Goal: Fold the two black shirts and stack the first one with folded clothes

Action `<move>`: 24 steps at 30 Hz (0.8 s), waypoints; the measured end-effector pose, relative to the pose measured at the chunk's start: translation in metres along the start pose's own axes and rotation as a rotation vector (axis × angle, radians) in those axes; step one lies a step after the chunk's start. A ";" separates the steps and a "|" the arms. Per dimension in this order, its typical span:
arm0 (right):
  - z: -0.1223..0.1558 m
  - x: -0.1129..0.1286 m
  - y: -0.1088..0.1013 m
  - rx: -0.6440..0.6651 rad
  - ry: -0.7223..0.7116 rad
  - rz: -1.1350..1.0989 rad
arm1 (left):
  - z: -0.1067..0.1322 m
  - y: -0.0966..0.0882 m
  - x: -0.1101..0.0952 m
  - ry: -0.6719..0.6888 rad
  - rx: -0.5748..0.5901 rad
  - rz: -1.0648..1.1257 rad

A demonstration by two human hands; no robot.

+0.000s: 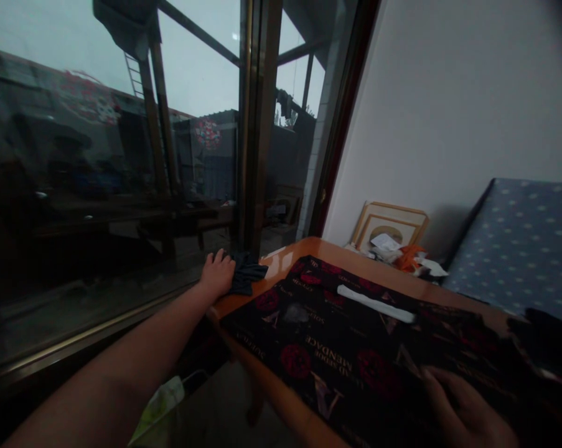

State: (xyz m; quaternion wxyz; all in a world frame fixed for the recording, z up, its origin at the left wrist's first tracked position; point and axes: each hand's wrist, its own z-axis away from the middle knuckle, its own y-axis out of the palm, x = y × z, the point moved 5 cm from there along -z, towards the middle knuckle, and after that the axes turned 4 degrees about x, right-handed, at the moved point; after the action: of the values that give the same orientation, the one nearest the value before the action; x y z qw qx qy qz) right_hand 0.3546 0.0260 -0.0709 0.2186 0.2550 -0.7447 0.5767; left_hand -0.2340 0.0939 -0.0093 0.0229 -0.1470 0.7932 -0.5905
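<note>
My left hand [218, 272] reaches out to the far left corner of an orange wooden table [281, 264] and is closed on a dark crumpled cloth [246, 272] lying there. My right hand [462, 407] rests at the bottom right, fingers lying flat on a black cloth with red roses and lettering [350, 348] that covers most of the table. A white strip [376, 303] lies across that black cloth near its far edge.
A large glass window with a metal frame [252, 124] stands left of the table. Gold picture frames [390, 224] lean on the white wall, with papers and an orange item [409, 256] beside them. A blue dotted mattress [523, 242] stands at the right.
</note>
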 end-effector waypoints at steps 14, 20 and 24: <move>-0.001 0.023 -0.007 -0.090 -0.121 -0.046 | 0.000 0.011 -0.017 -0.082 0.091 0.037; -0.002 0.025 -0.009 -0.105 -0.120 -0.043 | -0.014 0.007 -0.016 -0.071 0.195 0.081; -0.002 0.027 -0.010 -0.091 -0.118 -0.032 | -0.016 0.005 -0.014 -0.041 0.229 0.095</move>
State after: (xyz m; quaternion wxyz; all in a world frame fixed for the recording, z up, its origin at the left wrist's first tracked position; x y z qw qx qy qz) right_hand 0.3405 0.0221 -0.0460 0.1946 0.2903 -0.7777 0.5226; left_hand -0.2251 0.1142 -0.0113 0.0836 -0.1178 0.7262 -0.6721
